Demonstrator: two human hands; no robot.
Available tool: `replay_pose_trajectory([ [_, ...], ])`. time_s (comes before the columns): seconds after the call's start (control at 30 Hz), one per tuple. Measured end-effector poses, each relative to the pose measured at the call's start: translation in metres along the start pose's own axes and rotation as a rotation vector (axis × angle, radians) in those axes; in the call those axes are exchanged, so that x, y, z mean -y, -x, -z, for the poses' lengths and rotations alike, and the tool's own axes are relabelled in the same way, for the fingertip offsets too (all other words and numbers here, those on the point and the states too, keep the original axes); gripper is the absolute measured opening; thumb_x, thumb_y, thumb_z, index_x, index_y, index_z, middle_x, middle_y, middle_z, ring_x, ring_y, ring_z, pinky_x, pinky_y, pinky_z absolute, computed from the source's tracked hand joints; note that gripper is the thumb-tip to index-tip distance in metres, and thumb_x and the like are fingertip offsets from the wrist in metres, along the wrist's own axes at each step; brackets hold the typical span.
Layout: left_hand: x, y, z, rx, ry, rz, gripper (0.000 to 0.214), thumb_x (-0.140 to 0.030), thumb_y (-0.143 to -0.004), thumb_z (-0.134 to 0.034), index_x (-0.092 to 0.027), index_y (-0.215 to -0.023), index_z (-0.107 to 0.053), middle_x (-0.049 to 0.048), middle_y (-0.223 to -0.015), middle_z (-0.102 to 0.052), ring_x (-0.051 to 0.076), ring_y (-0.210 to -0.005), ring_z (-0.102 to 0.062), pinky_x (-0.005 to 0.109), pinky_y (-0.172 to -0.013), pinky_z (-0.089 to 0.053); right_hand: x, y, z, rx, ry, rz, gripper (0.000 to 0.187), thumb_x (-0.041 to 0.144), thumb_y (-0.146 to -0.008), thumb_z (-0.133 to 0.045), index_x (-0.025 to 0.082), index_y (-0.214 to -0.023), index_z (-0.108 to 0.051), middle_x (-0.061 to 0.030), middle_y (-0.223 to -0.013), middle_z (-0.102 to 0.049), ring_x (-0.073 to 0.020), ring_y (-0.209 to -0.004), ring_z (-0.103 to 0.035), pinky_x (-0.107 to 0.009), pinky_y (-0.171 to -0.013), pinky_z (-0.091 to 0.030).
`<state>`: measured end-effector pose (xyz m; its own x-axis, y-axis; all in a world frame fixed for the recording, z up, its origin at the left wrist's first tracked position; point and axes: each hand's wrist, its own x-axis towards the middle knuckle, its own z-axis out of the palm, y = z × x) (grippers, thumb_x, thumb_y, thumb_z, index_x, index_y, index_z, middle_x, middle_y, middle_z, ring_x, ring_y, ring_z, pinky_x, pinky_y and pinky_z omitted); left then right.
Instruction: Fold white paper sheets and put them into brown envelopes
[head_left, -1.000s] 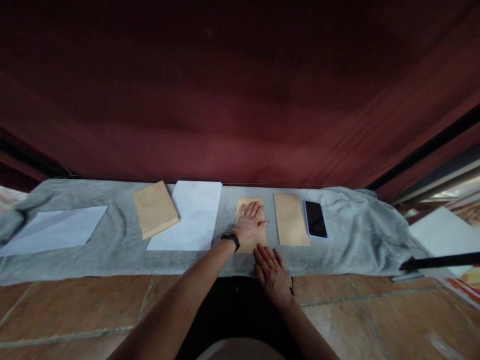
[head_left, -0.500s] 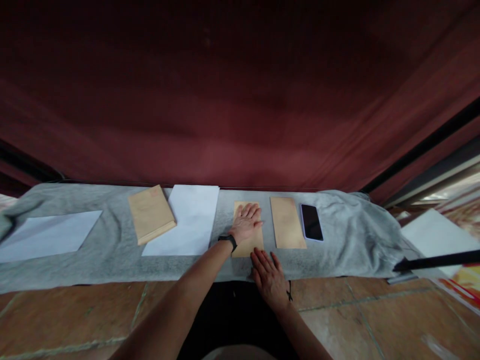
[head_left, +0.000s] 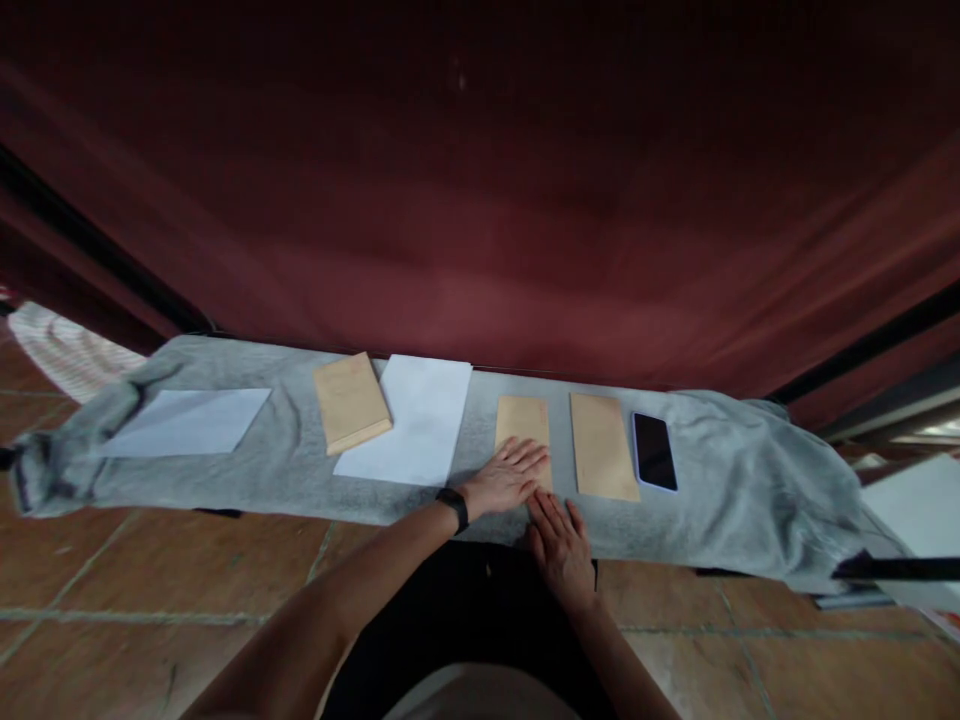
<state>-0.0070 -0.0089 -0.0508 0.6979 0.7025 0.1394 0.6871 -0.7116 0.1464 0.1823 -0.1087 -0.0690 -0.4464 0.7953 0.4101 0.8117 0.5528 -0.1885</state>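
Observation:
A small brown paper envelope lies on the grey cloth in front of me. My left hand, with a dark band at its wrist, lies flat across the envelope's near half and hides much of it. Beside it, my right hand rests with fingers stretched out. Its fingertips meet the envelope's near right corner, close to the left fingers. Another brown envelope lies flat to the right, apart from both hands.
Right of the second envelope lies a phone. To the left, a stack of brown envelopes overlaps white paper. Another white sheet lies farther left. A dark red fabric wall rises behind the cloth-covered surface.
My left hand has slid toward me over the envelope, uncovering its far half. Both hands are now closer together. The view has shifted, so things on the cloth appear farther right.

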Motion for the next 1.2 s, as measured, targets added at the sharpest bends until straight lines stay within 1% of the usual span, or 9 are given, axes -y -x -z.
replay_pose_trajectory([
  [0.1,-0.009,0.02,0.007,-0.017,0.035,-0.006,0.049,-0.034,-0.105,-0.029,-0.023,-0.153,-0.034,0.0048,-0.161,-0.036,0.017,-0.152,-0.021,0.043,-0.125,-0.01,-0.003,0.003,-0.005,0.005,0.011,0.006,0.048,0.02,-0.1,-0.041,0.02,-0.148,-0.046,-0.0089,-0.146,-0.056,-0.0223,-0.135,-0.051,-0.046,-0.119,-0.026],
  [0.2,-0.018,0.039,0.018,0.013,0.041,-0.033,0.053,-0.043,-0.104,-0.034,-0.02,-0.152,-0.036,0.0078,-0.16,-0.036,0.02,-0.152,-0.021,0.042,-0.125,-0.01,-0.004,0.005,-0.009,0.006,0.006,0.014,0.046,0.023,-0.101,-0.041,0.019,-0.146,-0.048,-0.0092,-0.144,-0.058,-0.0235,-0.136,-0.049,-0.047,-0.119,-0.025],
  [0.3,-0.025,0.054,0.03,0.061,0.047,-0.059,0.065,-0.053,-0.102,-0.035,-0.017,-0.155,-0.028,0.0099,-0.163,-0.031,0.022,-0.153,-0.016,0.041,-0.125,-0.008,-0.004,0.006,-0.009,0.003,0.004,0.009,0.047,0.023,-0.101,-0.04,0.019,-0.148,-0.046,-0.0096,-0.146,-0.056,-0.0238,-0.136,-0.049,-0.047,-0.118,-0.026],
  [0.43,-0.027,0.068,0.037,0.112,0.072,-0.063,0.076,-0.057,-0.099,-0.04,-0.015,-0.158,-0.019,0.0117,-0.164,-0.026,0.022,-0.154,-0.014,0.039,-0.125,-0.01,-0.003,0.007,-0.007,0.005,0.007,0.006,0.049,0.023,-0.102,-0.037,0.02,-0.151,-0.041,-0.0105,-0.147,-0.055,-0.0238,-0.137,-0.048,-0.047,-0.117,-0.027],
  [0.57,-0.024,0.076,0.037,0.112,0.086,-0.088,0.076,-0.056,-0.097,-0.047,-0.018,-0.158,-0.021,0.0103,-0.163,-0.028,0.022,-0.153,-0.016,0.038,-0.125,-0.013,-0.003,0.011,-0.009,-0.013,0.012,0.002,0.05,0.023,-0.103,-0.036,0.019,-0.153,-0.038,-0.0118,-0.148,-0.053,-0.0239,-0.138,-0.047,-0.047,-0.117,-0.027],
  [0.7,-0.021,0.083,0.037,0.126,0.082,-0.085,0.07,-0.053,-0.098,-0.046,-0.02,-0.156,-0.026,0.0088,-0.164,-0.027,0.021,-0.153,-0.016,0.038,-0.125,-0.013,-0.006,0.016,-0.009,-0.02,0.023,-0.029,0.051,0.024,-0.103,-0.036,0.017,-0.153,-0.037,-0.012,-0.15,-0.05,-0.0243,-0.139,-0.046,-0.046,-0.118,-0.028],
  [0.9,-0.016,0.094,0.034,0.172,0.094,-0.045,0.071,-0.051,-0.098,-0.047,-0.019,-0.157,-0.021,0.0099,-0.165,-0.022,0.02,-0.153,-0.016,0.038,-0.125,-0.015,-0.008,0.016,0.001,-0.016,0.045,-0.085,0.048,0.023,-0.104,-0.034,0.017,-0.151,-0.042,-0.0105,-0.146,-0.055,-0.0226,-0.137,-0.049,-0.045,-0.119,-0.028],
  [1.03,-0.012,0.096,0.026,0.165,0.077,-0.021,0.07,-0.048,-0.098,-0.049,-0.021,-0.156,-0.022,0.0096,-0.165,-0.023,0.021,-0.153,-0.016,0.038,-0.125,-0.018,0.008,0.001,0.001,-0.045,0.042,-0.16,0.047,0.024,-0.103,-0.036,0.014,-0.147,-0.047,-0.0121,-0.144,-0.057,-0.0248,-0.137,-0.048,-0.047,-0.118,-0.031],
  [1.2,-0.012,0.096,0.02,0.126,0.039,-0.028,0.072,-0.048,-0.098,-0.049,-0.019,-0.157,-0.02,0.0111,-0.165,-0.024,0.022,-0.152,-0.019,0.039,-0.124,-0.022,0.035,-0.017,-0.009,0.029,-0.008,-0.106,0.048,0.029,-0.102,-0.039,0.014,-0.148,-0.045,-0.0109,-0.149,-0.052,-0.0215,-0.14,-0.045,-0.042,-0.119,-0.033],
])
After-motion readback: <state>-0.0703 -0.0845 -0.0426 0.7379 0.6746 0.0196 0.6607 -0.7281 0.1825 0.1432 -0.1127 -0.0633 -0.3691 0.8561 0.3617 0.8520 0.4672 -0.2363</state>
